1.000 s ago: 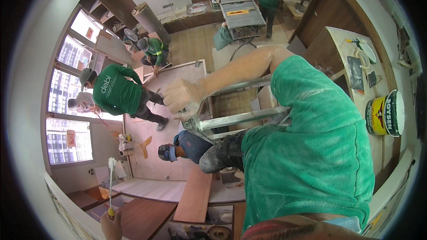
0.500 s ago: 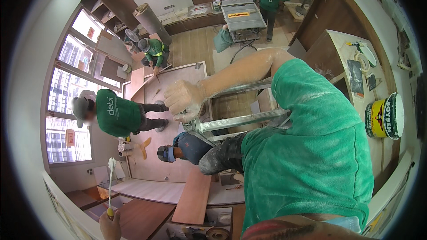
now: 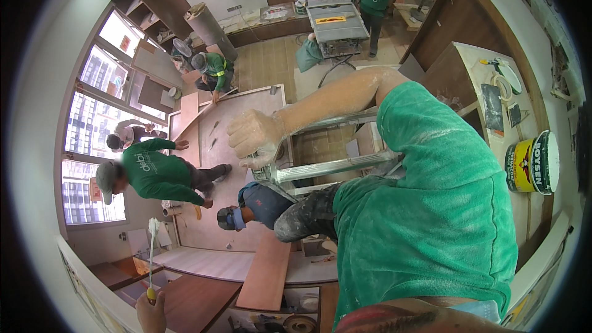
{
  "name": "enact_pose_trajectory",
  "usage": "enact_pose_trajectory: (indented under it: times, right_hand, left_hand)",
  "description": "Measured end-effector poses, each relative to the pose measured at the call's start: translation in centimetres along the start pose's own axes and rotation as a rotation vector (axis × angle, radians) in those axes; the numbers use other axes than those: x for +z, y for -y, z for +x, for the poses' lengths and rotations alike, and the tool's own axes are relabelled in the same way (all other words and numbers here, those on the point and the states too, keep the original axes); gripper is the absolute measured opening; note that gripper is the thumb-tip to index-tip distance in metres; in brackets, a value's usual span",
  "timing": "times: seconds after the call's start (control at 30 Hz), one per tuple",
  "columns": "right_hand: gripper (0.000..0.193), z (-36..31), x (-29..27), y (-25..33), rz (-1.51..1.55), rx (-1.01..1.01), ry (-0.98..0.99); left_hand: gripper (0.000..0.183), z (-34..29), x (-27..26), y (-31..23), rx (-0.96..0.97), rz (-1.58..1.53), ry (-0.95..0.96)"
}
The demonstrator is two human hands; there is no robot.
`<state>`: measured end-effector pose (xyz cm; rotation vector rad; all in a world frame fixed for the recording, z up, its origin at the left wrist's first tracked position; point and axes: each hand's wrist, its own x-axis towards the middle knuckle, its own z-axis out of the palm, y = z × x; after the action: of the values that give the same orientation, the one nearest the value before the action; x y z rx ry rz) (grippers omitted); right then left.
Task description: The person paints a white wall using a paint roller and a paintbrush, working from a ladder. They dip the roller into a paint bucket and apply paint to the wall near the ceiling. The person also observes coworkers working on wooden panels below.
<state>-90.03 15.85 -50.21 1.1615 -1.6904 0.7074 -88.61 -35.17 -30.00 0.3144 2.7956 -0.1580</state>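
At the lower left, my left hand (image 3: 152, 314) is closed round the handle of a yellow-handled tool (image 3: 152, 265). Its thin pale shaft stands nearly upright, with a clump of white paste (image 3: 153, 225) at the tip. My right hand (image 3: 254, 138) makes a dusty fist at the end of my bent bare forearm. It rests at the end of a metal ladder (image 3: 333, 166), its thumb side close against the metal. The palm is turned away, so whatever the fingers may close on is hidden. My dusty knee (image 3: 302, 216) shows beside the ladder.
Below, a person in green (image 3: 157, 169) stands on the pinkish panel; another in dark blue (image 3: 265, 203) is near my knee. A third crouches (image 3: 213, 74) farther off. A table saw (image 3: 339, 24) stands at the back. On the right-hand ledge sits a paint bucket (image 3: 533, 161).
The standing person in green has turned and spread both arms. Another person now shows by the window. The person at the back has moved an arm outward. My hands have hardly moved.
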Motion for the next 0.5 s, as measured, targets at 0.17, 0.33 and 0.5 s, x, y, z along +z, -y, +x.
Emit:
enact_pose_trajectory:
  times: [0.17,0.33,0.5]
  right_hand:
    - [0.037,-0.2,0.1,-0.2,0.005,0.001,0.012]
    - [0.037,-0.1,0.1,-0.2,-0.002,-0.005,0.004]
    - [0.037,-0.2,0.1,-0.2,-0.01,-0.005,0.007]
  left_hand:
    - [0.024,0.7,1.5,2.2,0.028,-0.127,-0.097]
    - [0.023,0.6,1.5,1.6,0.037,-0.176,-0.095]
    - [0.023,0.8,1.1,1.7,0.013,-0.112,-0.071]
